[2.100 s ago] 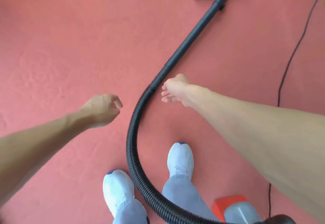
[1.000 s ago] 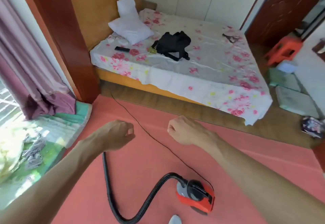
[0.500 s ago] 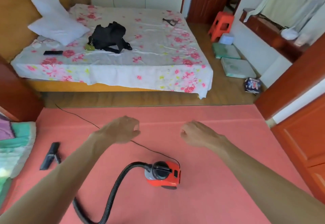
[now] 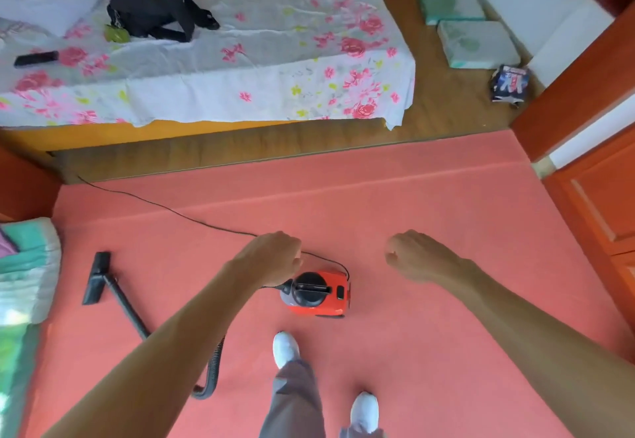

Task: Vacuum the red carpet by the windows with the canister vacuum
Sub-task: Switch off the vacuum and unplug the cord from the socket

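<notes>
The red canister vacuum (image 4: 319, 295) stands on the red carpet (image 4: 429, 214) just ahead of my feet. Its black ribbed hose (image 4: 213, 369) loops left, passes behind my left forearm, and joins the black wand (image 4: 125, 303). The wand lies flat, ending in the floor nozzle (image 4: 96, 278) at the left. A thin black power cord (image 4: 171, 211) runs from the canister toward the far left. My left hand (image 4: 271, 259) hovers above the canister's left side, fingers loosely curled, holding nothing. My right hand (image 4: 412, 255) hangs to the canister's right, also loosely curled and empty.
A bed (image 4: 240, 87) with a floral sheet borders the carpet's far side, with a black bag (image 4: 154, 1) and a remote (image 4: 36, 58) on it. Folded bedding (image 4: 27, 266) lies at the left edge. Wooden doors (image 4: 598, 204) stand at the right, cushions (image 4: 477, 42) beyond them.
The view has tilted down and come closer to the canister. The wand and nozzle, let go earlier, lie on the carpet. Both hands stay empty and now hang lower, over the vacuum.
</notes>
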The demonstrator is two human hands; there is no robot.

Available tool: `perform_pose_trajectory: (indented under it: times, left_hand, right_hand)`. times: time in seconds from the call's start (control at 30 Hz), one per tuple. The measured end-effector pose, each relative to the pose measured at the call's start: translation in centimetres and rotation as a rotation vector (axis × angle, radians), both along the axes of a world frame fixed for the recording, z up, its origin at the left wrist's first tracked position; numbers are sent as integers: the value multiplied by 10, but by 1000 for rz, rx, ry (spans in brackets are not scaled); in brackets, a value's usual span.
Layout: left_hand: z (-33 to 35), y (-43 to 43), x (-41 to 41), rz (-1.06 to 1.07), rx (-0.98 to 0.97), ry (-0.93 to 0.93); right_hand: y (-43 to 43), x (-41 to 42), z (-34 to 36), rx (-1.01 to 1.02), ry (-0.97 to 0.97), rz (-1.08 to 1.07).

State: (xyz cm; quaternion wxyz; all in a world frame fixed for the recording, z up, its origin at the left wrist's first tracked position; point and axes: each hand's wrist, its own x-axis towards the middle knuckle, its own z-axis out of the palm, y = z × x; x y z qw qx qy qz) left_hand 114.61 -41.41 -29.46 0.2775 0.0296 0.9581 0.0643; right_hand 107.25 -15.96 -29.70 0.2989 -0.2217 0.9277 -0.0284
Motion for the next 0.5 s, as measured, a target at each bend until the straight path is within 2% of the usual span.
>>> perform_pose_trajectory:
  times: [0.23, 0.5]
  left_hand:
    - [-119, -34, -48, -17, -23, -138]
    - [-292, -23, -44, 100, 14, -220]
  right_hand:
    - [-21, -17, -115, 13, -29, -157]
    - [-24, -27, -281, 79, -266, -199]
